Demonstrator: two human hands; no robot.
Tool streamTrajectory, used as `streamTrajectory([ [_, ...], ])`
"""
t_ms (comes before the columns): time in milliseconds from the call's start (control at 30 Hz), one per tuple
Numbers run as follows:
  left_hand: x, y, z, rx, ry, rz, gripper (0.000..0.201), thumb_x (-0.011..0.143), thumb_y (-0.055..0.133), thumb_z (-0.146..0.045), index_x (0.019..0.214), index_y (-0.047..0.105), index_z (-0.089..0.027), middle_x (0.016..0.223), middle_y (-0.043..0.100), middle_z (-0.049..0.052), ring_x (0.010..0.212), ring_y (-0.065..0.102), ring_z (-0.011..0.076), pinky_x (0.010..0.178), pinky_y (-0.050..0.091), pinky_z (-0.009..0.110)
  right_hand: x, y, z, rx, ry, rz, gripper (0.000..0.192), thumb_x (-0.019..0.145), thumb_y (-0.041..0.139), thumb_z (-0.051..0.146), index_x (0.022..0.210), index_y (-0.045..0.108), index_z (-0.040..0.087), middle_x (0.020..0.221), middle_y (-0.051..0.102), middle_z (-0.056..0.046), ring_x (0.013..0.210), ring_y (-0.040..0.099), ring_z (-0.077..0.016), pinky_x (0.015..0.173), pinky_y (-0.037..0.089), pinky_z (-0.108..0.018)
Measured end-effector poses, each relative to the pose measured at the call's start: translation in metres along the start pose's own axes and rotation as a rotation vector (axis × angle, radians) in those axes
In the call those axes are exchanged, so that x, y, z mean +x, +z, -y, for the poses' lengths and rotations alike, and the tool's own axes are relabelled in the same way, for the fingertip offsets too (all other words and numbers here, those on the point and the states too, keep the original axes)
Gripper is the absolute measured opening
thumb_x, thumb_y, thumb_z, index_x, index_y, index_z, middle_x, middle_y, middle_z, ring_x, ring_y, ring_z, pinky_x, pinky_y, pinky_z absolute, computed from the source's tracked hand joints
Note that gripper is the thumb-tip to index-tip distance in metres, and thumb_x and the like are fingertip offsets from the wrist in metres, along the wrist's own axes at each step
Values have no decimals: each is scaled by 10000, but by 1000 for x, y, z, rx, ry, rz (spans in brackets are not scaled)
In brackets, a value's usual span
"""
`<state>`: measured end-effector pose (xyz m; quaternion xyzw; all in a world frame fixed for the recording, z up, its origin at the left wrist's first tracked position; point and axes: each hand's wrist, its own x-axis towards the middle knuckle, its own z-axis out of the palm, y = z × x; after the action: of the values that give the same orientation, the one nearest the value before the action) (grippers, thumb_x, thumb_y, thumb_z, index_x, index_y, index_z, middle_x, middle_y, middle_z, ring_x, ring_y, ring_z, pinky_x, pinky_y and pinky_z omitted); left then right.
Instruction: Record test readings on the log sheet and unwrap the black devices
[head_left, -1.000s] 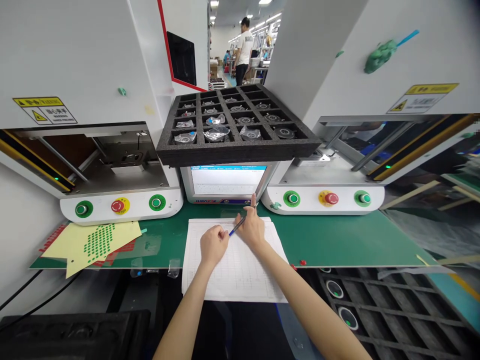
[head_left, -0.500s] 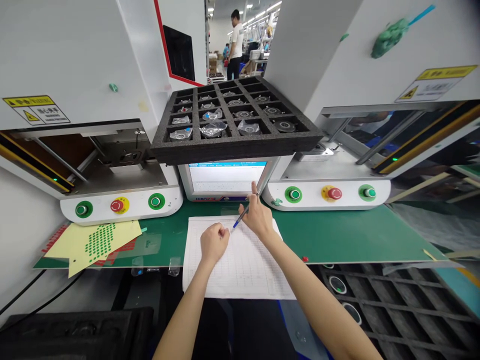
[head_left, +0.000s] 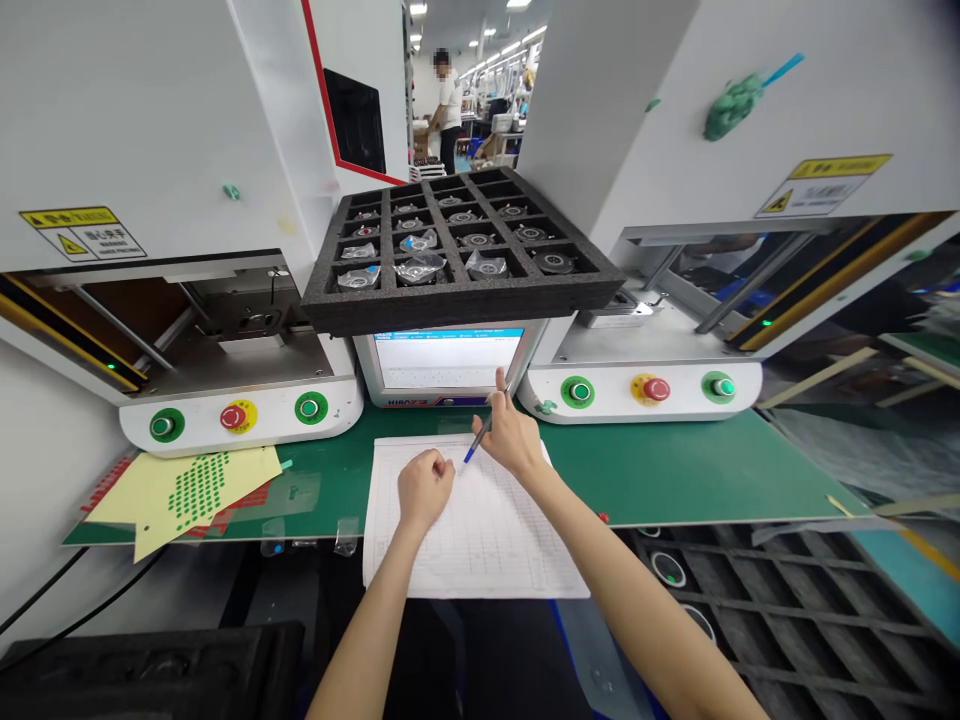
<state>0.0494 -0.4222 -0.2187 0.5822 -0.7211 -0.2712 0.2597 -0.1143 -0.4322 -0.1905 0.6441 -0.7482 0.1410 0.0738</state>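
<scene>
My right hand (head_left: 514, 432) holds a pen (head_left: 478, 440) with a blue end between its curled fingers. Its index finger stretches up to the lower right of a lit screen (head_left: 442, 360); whether it touches the glass I cannot tell. Resting on the left part of a stack of printed sheets (head_left: 480, 540), my left hand (head_left: 425, 487) is curled into a loose fist, with nothing visible in it. The sheets hang a little over the front edge of a green bench top (head_left: 660, 465).
A black foam tray (head_left: 465, 300) of round parts, some bagged, sits above the screen. White machines with button panels (head_left: 240, 415) (head_left: 645, 390) flank it. Yellow sticker sheets (head_left: 187, 490) lie left. Another foam tray (head_left: 795, 600) is low right. A person (head_left: 448, 105) stands in the background.
The view has shifted slightly. Both hands keep nearly the same pose, with the right index finger still at the screen. The background person has turned and reaches toward a box.
</scene>
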Motion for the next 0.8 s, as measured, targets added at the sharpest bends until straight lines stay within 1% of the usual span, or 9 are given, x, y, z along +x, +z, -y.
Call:
streamTrajectory([
  [67, 0, 0, 0, 0, 2, -1, 273, 806, 518, -249, 571, 391, -191, 535, 461, -29, 551, 435, 132, 593, 271, 251, -4, 0, 0, -3, -34, -20, 236, 889, 440, 286, 1020, 542, 119, 1559, 221, -174, 719, 676, -239, 423, 367, -308],
  [167, 0, -1, 0, -1, 4, -4, 265, 805, 516, -245, 573, 398, -192, 538, 463, -28, 555, 435, 135, 594, 269, 253, -7, -2, 4, 10, -65, -80, 218, 898, 414, 272, 987, 542, 120, 1538, 266, -202, 708, 672, -231, 420, 363, -294],
  [233, 0, -1, 0, -1, 3, -2, 270, 806, 515, -246, 572, 393, -192, 538, 461, -28, 555, 432, 135, 594, 270, 255, -4, -6, 9, 17, -56, -96, 229, 903, 402, 271, 1000, 537, 113, 1539, 253, -218, 705, 668, -225, 416, 365, -289],
  [400, -1, -2, -1, 2, 0, 7, 286, 817, 511, -252, 569, 381, -193, 533, 453, -30, 552, 423, 135, 595, 271, 258, 11, -20, 17, -4, -25, 16, 251, 888, 439, 260, 1064, 523, 102, 1556, 188, -233, 704, 663, -228, 422, 380, -302],
  [533, -1, -3, -2, 2, -4, 17, 279, 812, 519, -240, 569, 390, -192, 535, 456, -31, 556, 429, 135, 597, 272, 259, 10, -23, 16, 17, -20, 5, 256, 907, 409, 257, 1088, 514, 110, 1570, 156, -217, 766, 668, -232, 446, 404, -303],
  [667, -1, -3, -3, -1, -10, 16, 278, 817, 517, -239, 571, 397, -192, 544, 465, -30, 563, 437, 136, 597, 271, 259, 8, -26, 16, -7, 7, 70, 282, 899, 439, 275, 1113, 510, 106, 1561, 181, -235, 694, 655, -214, 435, 390, -307],
  [733, -1, -3, -3, -2, -13, 19, 272, 816, 517, -232, 573, 402, -193, 544, 466, -31, 562, 438, 136, 597, 274, 259, 8, -27, 18, -2, 3, 59, 277, 899, 429, 275, 1104, 515, 108, 1555, 209, -234, 689, 652, -209, 434, 382, -301],
  [800, -1, -3, -3, -3, -13, 24, 260, 807, 519, -213, 573, 408, -194, 543, 467, -33, 559, 440, 135, 596, 278, 257, 8, -27, 19, 8, -15, 14, 259, 904, 405, 278, 1061, 528, 113, 1549, 236, -227, 698, 652, -210, 430, 365, -294],
])
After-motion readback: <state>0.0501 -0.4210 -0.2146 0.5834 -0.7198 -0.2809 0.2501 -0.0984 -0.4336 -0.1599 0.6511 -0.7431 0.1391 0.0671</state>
